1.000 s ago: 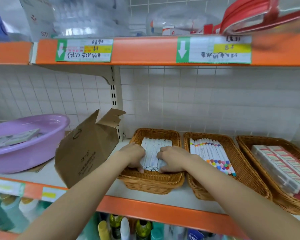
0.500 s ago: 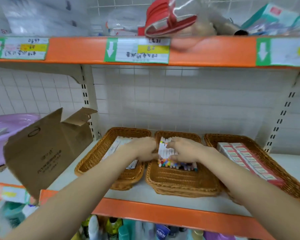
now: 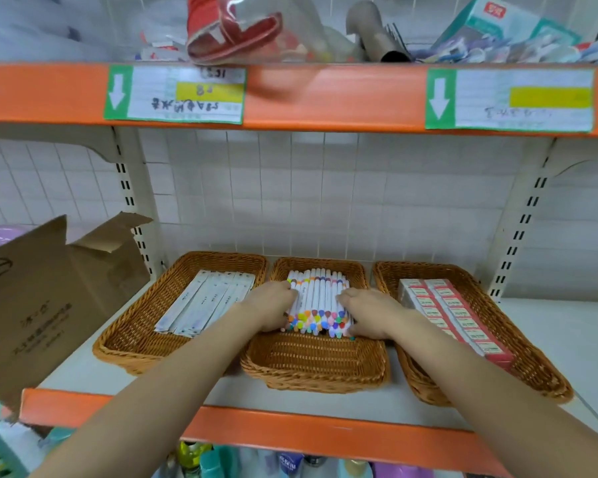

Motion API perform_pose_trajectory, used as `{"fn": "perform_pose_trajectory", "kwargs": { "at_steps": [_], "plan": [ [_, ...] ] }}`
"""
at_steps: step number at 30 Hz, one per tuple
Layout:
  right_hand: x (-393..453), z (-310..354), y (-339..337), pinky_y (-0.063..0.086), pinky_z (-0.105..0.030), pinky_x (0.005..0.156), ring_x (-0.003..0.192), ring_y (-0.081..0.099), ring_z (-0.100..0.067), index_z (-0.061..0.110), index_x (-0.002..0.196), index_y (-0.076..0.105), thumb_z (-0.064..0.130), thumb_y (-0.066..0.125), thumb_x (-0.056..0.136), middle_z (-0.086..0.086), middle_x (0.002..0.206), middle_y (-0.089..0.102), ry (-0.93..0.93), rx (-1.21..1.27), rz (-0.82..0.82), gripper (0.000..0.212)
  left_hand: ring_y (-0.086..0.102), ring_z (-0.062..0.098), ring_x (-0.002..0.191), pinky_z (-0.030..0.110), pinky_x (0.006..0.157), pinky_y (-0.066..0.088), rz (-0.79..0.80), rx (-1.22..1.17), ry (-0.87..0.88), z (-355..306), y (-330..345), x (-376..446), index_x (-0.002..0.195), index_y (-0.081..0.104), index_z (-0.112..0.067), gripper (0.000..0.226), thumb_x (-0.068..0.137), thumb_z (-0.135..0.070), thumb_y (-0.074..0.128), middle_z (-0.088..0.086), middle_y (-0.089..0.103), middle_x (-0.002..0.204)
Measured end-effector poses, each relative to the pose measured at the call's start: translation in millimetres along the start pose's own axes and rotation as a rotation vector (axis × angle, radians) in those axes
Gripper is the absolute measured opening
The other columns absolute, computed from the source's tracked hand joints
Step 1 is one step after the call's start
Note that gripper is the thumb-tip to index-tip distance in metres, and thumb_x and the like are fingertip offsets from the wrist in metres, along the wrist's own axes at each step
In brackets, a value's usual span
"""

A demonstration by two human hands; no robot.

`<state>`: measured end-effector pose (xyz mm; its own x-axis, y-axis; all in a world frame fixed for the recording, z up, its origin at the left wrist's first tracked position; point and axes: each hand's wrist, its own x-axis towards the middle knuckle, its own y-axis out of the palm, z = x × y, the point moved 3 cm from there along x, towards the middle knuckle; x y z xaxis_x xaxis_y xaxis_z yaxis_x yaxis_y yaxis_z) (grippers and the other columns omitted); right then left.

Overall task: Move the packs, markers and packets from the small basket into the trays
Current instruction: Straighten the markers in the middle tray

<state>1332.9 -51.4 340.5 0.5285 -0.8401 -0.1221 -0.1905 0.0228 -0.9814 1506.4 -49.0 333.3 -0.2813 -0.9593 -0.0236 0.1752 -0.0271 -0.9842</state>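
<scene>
Markers (image 3: pixel 320 301) lay bundled in the middle tray (image 3: pixel 311 363). Left hand (image 3: pixel 273 305) and right hand (image 3: pixel 366 313) pressed the bundle's two flanks, fingers curled around it. Judged light, stiff, smooth, prone to roll; squeeze both sides.

You have three wicker trays (image 3: pixel 311 370) across the lower frame, two shelf labels (image 3: pixel 175 94) up top, one cardboard box (image 3: pixel 45 305) at left.

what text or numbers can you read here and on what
"8": yellow patch of the left shelf tag; its handwriting appears upside down, unreadable.
Right shelf tag: too blurred.
Cardboard box: print too blurred.
Red and white packs: labels too small.
</scene>
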Motion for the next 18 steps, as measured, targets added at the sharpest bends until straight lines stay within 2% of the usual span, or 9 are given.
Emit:
{"fn": "perform_pose_trajectory", "kwargs": {
  "at_steps": [3, 5, 8, 12, 15, 18],
  "plan": [
    [-1, 0, -1, 0.033, -0.037, 0.113, 0.14, 0.033, -0.025, 0.012, 0.151, 0.026, 0.027, 0.062, 0.092, -0.007, 0.156, 0.029, 0.0, 0.061, 0.021, 0.07, 0.041, 0.026, 0.128, 0.036, 0.106, 0.038, -0.006, -0.005, 0.042, -4, -3, -1, 0.144, 0.034, -0.01, 0.069, 0.085, -0.03, 0.064, 0.01, 0.042, 0.141],
    [-3, 1, -4, 0.026, -0.034, 0.116, 0.144, 0.025, -0.023, 0.013, 0.153, 0.018, 0.03, 0.061, 0.092, -0.006, 0.16, 0.019, -0.002, 0.088, 0.041, 0.077, 0.026, 0.027, 0.14, 0.038, 0.116, 0.025, -0.002, -0.06, 0.101, -14, -7, -2, 0.15, 0.022, -0.009, 0.082, 0.084, -0.036, 0.062, 0.012, 0.025, 0.153],
    [-8, 0, -11, 0.029, -0.035, 0.114, 0.142, 0.029, -0.025, 0.012, 0.153, 0.018, 0.033, 0.059, 0.093, -0.006, 0.159, 0.021, 0.025, 0.095, 0.042, 0.076, 0.005, 0.022, 0.148, 0.033, 0.119, 0.007, -0.018, -0.112, 0.215, -32, -10, 7, 0.153, 0.011, -0.012, 0.082, 0.091, -0.042, 0.054, 0.007, 0.004, 0.161],
    [-11, -4, -16, 0.036, -0.036, 0.11, 0.136, 0.038, -0.026, 0.013, 0.15, 0.03, 0.034, 0.055, 0.094, -0.005, 0.155, 0.03, 0.045, 0.06, 0.006, 0.064, 0.009, 0.022, 0.148, 0.035, 0.118, 0.008, 0.031, -0.076, 0.245, -40, -6, 21, 0.153, 0.015, -0.015, 0.068, 0.099, -0.051, 0.034, 0.006, 0.01, 0.161],
    [-8, -2, -13, 0.029, -0.036, 0.114, 0.142, 0.028, -0.024, 0.018, 0.153, 0.022, 0.036, 0.052, 0.096, -0.003, 0.159, 0.021, 0.018, 0.045, 0.004, 0.066, 0.02, 0.024, 0.144, 0.037, 0.118, 0.018, -0.006, -0.033, 0.223, -31, -6, 18, 0.151, 0.021, -0.011, 0.067, 0.099, -0.052, 0.032, 0.008, 0.022, 0.158],
    [-1, 6, -9, 0.02, -0.036, 0.118, 0.147, 0.017, -0.021, 0.026, 0.154, 0.016, 0.041, 0.049, 0.097, 0.001, 0.162, 0.009, -0.03, 0.026, 0.039, 0.068, 0.028, 0.025, 0.14, 0.037, 0.117, 0.021, -0.024, 0.031, 0.19, -12, -8, 10, 0.148, 0.026, -0.009, 0.065, 0.099, -0.051, 0.033, 0.01, 0.029, 0.154]
  ]
}}
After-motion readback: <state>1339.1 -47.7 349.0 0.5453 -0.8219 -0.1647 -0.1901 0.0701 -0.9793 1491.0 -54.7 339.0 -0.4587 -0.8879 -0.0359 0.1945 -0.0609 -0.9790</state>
